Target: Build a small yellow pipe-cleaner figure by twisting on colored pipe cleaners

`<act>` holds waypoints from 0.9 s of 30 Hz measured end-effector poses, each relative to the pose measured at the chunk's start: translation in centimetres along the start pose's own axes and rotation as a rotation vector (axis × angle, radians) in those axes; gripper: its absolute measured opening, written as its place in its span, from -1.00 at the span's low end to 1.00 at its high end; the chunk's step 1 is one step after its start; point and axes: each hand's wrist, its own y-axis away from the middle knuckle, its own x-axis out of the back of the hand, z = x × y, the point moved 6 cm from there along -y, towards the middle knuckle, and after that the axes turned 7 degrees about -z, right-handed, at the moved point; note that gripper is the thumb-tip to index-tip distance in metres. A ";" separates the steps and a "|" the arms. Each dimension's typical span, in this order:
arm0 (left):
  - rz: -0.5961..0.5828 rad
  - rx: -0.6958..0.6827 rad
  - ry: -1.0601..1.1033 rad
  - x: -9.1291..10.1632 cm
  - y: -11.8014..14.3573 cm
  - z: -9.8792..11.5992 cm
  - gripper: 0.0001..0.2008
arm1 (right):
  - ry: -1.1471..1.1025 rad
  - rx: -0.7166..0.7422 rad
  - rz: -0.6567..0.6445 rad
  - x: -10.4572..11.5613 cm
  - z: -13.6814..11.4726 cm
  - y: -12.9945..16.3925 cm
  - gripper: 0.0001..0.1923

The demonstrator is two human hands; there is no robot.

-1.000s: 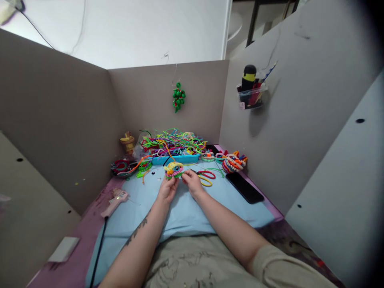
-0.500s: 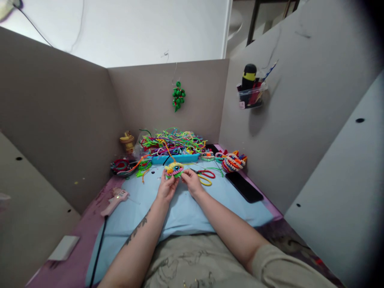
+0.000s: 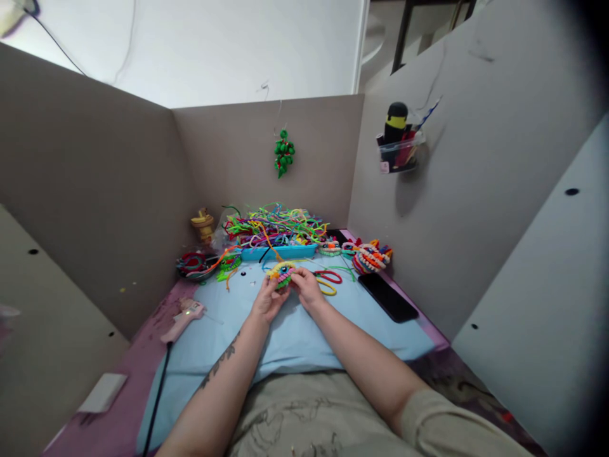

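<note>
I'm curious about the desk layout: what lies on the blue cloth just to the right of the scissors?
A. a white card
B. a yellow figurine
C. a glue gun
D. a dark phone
D: the phone lies flat on the cloth, right of the scissors; the glue gun is far over on the left side.

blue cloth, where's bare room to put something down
Bare blue cloth lies between the glue gun and the left hand, and between the right hand and the phone. The back is crowded: pipe cleaner tray, scissors.
</note>
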 end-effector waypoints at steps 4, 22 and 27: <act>0.065 -0.002 -0.014 0.4 0.1 0.1 -0.59 | 0.284 0.127 -0.065 -0.8 -1.1 0.5 -0.85; 0.032 -0.043 -0.242 -0.1 0.5 1.2 -0.43 | 0.595 0.263 -0.185 -2.3 -3.6 2.1 -0.93; 0.077 -0.095 -0.275 0.2 0.4 1.4 -0.42 | 0.470 0.188 -0.146 -1.7 -2.5 1.4 -0.89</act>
